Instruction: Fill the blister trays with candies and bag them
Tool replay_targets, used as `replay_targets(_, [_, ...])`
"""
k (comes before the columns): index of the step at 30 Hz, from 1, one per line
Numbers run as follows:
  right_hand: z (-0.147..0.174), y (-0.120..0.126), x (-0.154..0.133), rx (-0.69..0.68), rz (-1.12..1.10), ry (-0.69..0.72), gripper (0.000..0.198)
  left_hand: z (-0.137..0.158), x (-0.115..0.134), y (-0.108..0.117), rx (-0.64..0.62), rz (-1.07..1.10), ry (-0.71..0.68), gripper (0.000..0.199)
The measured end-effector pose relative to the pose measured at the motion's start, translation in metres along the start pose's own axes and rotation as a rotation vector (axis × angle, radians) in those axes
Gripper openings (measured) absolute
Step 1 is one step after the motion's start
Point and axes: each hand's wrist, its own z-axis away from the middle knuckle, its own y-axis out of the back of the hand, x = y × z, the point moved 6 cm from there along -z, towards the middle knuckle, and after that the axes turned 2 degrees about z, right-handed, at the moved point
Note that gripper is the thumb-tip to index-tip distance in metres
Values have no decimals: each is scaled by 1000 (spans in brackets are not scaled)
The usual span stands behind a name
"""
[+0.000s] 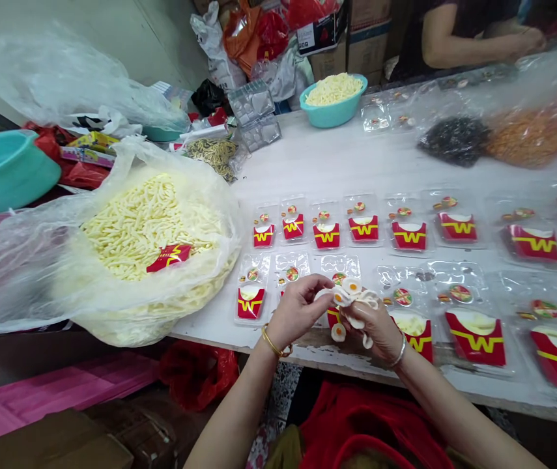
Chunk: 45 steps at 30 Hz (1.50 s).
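Fried-egg pieces [353, 286] bunched in our right hand [380, 329], above the front row

Right hand curled around the cluster, probably so we don't scatter loose bits; a couple hang out below. Left hand [302, 301] nearly closed, thumb and finger pinching a piece at the cluster's left side. Plastic trays [454, 272] with red cartons [476, 340] sit in two rows, likely for easy reach. We're just above the near edge of the counter [298, 156]. Fries bag [204, 286] crowds our left; most room is between the back row and the turquoise bowl [334, 116].
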Motion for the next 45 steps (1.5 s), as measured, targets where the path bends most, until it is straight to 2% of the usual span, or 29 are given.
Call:
replay_targets(3, [-1, 0, -1, -8, -47, 3, 16, -1, 23, 1, -1, -345, -208, 20])
replay_targets(5, [-2, -2, -1, -39, -77, -19, 13, 1, 31, 4, 4, -421, -276, 26])
replay_targets(7, [-3, -4, 0, -72, -103, -54, 14, -2, 30, 16, 76, -399, -257, 27])
replay_targets(10, [-6, -7, 3, -119, -156, -102, 25, -18, 7, 53, 258, -264, -167, 22])
replay_targets(12, [-8, -8, 4, -138, -212, -118, 28, -38, -13, 86, 351, -200, -170, 21])
replay_targets(15, [-12, -6, 7, -110, -269, -144, 28, -79, -42, 146, 498, -260, -211, 19])
replay_targets(18, [-14, -1, 8, -56, -275, -190, 29, -124, -66, 199, 606, -393, -116, 17])
replay_targets(22, [-17, 4, 2, -12, -229, -207, 27, -179, -74, 241, 624, -756, -53, 36])
replay_targets(26, [-18, 13, 1, 135, -210, -253, 23, -220, -85, 259, 543, -886, -18, 28])
replay_targets(29, [-17, 22, 3, 251, -218, -317, 21, -237, -97, 263, 437, -939, 22, 22])
replay_targets(31, [-17, 25, 3, 277, -208, -328, 21, -242, -103, 264, 377, -958, 31, 20])
replay_targets(35, [-20, 20, -5, 244, -158, -287, 23, -245, -104, 259, 327, -977, 26, 20])
replay_targets(38, [-22, 14, -11, 179, -142, -250, 27, -233, -87, 244, 351, -967, -6, 21])
replay_targets(41, [-21, 17, -12, 163, -167, -213, 21, -192, -49, 204, 326, -840, -188, 22])
replay_targets(42, [-20, 19, -12, 155, -167, -201, 19, -172, -38, 183, 222, -764, -228, 19])
replay_targets(45, [-16, 24, -9, 114, -130, -180, 16, -95, -25, 103, -300, -621, -228, 12])
